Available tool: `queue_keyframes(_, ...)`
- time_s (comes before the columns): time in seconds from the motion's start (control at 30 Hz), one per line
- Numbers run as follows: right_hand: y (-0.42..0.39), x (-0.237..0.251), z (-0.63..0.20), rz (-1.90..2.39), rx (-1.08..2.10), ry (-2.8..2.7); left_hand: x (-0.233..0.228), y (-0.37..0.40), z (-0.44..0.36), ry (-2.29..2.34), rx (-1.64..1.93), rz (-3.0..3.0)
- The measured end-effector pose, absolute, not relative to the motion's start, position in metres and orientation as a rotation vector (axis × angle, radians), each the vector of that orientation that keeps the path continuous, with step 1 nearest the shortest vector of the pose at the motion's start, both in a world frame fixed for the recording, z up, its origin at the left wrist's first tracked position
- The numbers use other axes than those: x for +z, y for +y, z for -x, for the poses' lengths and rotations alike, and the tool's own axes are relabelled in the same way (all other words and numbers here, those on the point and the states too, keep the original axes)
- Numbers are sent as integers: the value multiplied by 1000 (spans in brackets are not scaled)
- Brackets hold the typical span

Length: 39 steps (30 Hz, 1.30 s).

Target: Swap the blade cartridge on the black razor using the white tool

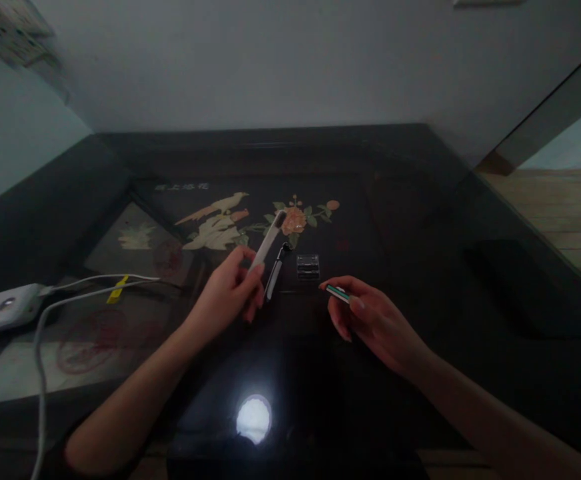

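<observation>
My left hand [230,293] holds a long white handle-like object [269,241] that points up and away over the dark glass table [395,220]. A thin black-and-white piece [274,275] lies just right of that hand. My right hand [370,319] pinches a small green and white strip [338,293] between thumb and forefinger. A small clear plastic case [308,265] sits on the table between the two hands, a little farther away.
A white device [0,310] with white cables [70,293] and a yellow tag [117,290] lies at the left. The tabletop shows a bird and flower picture [250,217] and a lamp reflection [253,419]. Wooden floor [560,213] at right.
</observation>
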State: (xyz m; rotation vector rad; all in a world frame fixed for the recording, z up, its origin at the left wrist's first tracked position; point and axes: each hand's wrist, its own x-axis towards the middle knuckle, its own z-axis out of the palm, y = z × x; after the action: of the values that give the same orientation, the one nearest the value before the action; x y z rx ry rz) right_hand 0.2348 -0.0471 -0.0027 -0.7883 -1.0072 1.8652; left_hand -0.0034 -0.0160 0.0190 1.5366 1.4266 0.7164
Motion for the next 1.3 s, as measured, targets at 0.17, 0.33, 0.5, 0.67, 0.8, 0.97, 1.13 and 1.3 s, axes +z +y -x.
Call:
queue_keyframes(0.17, -45, -4, -234, 863, 1754, -925, 14, -41, -21, 1155, 728, -1467)
queue_keyframes(0.33, -46, -1, -233, 916, 1698, -873, 3, -55, -27, 1091, 724, -1466)
queue_keyframes(0.5, -47, 0, -232, 917, 1662, -827, -3, -67, -34, 1001, 743, -1545)
queue_keyframes(0.67, -50, 0, -232, 896, 1702, -836, -6, -69, -36, 992, 782, -1593)
queue_keyframes(0.8, -50, 1, -233, 912, 1696, -845, -7, -69, -34, 983, 793, -1617)
queue_keyframes(0.97, -49, 2, -233, 927, 1682, -840, -10, -69, -34, 1002, 763, -1609)
queue_keyframes(1.13, -49, 1, -234, 919, 1684, -824, -10, -70, -35, 984, 772, -1598)
queue_keyframes(1.3, -48, 1, -234, 925, 1671, -839, -9, -70, -34, 1014, 757, -1554)
